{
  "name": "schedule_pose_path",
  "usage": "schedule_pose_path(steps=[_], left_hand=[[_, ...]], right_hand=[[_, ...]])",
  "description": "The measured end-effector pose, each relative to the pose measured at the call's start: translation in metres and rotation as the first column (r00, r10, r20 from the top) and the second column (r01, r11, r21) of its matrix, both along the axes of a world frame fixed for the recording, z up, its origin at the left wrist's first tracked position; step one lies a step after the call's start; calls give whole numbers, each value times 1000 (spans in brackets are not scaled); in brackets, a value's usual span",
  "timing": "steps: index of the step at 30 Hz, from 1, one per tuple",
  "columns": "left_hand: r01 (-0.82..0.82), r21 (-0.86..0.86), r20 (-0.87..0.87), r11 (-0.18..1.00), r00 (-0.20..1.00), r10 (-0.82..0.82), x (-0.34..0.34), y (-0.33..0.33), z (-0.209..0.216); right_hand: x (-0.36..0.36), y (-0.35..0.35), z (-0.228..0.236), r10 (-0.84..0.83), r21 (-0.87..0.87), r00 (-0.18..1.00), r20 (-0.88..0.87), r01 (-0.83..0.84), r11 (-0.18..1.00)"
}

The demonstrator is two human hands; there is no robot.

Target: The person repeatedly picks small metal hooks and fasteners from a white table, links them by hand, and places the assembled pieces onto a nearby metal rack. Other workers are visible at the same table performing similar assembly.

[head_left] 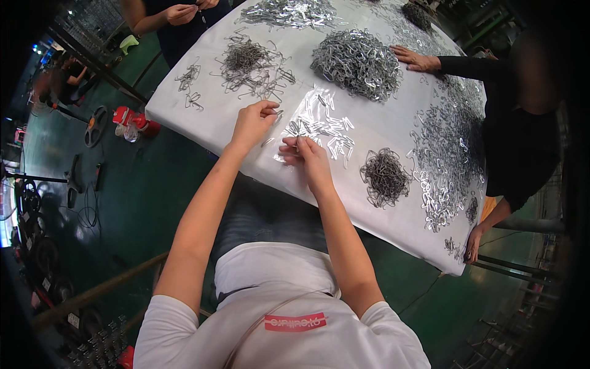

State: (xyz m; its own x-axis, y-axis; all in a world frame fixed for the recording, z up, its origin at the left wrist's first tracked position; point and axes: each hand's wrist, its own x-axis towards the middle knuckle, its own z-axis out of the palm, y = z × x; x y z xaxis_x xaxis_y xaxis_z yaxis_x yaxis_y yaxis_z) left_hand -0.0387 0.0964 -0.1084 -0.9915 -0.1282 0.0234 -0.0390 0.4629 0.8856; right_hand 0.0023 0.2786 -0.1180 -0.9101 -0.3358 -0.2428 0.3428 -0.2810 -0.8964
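Observation:
My left hand point(252, 126) is above the near part of the table, its fingers curled together. A small thin metal bit shows by its fingertips, too small to name. My right hand point(311, 159) is at the near edge of a spread of flat shiny metal strips point(332, 127), thumb and forefinger pinched. What that pinch holds, if anything, cannot be made out. Left of the strips lies a loose pile of bent wire hooks point(246, 59). Beyond them rises a big mound of metal clips point(357, 64). A dark wire heap point(385, 178) sits to the right.
The white-covered table point(203, 132) has its near edge in front of me. At the right, a person in black rests one hand point(419, 59) by the mound. Another person's hands point(182, 13) are at the far left. Many clips point(447, 147) cover the table's right side.

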Motion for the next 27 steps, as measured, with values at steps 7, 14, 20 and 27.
schedule_pose_path(steps=[7, 14, 20, 27], left_hand=[[-108, -50, -108, 993, 989, 102, 4, -13, -5], [-62, -260, -204, 964, 979, 8, 12, 18, -22], [-6, -419, -125, 908, 991, -51, 0, 37, -24], [-146, 110, -6, 983, 989, 148, 15, 11, -14]], right_hand=[[-30, -2, -14, -213, 37, 977, -30, 214, 976], [-11, 6, -12, -283, 41, 958, -39, 285, 958], [2, 12, -1, -110, 72, 993, 30, 107, 992], [-8, 16, -8, -134, 50, 990, -33, 135, 990]])
